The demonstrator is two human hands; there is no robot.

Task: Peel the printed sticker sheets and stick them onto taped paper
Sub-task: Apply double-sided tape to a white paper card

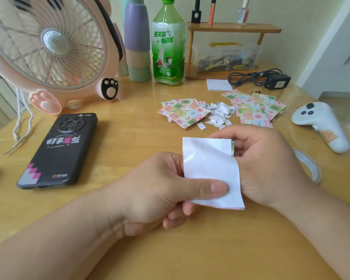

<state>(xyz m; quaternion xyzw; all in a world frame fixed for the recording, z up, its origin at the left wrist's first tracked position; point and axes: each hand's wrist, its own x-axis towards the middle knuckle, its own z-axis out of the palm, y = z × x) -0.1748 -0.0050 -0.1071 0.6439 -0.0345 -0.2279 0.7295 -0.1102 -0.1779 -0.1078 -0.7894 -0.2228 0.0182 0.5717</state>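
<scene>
One sheet (208, 164) in hand, white back up, held over the surface (129, 122) at centre-front. Its long axis runs away from the person, top leaning slightly left. Left hand (156, 190) fingers (210, 187) pinch the near edge. Right hand (265, 162) fingers curl on the far-right corner, where print peeks out. Behind it are two printed piles, left pile (184, 114) and right pile (255, 108), with one scrap heap (218, 114) between. One phone (59, 150): "好事发生". One bottle (168, 49): "天天赢 电动车".

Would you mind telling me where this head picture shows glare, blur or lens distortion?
Head view, centre: a shiny patch crosses the white sheet, and the table gleams near the bottle; head view, right edge: the white controller looks smeared; head view, top left: the wide lens bows the fan.
</scene>
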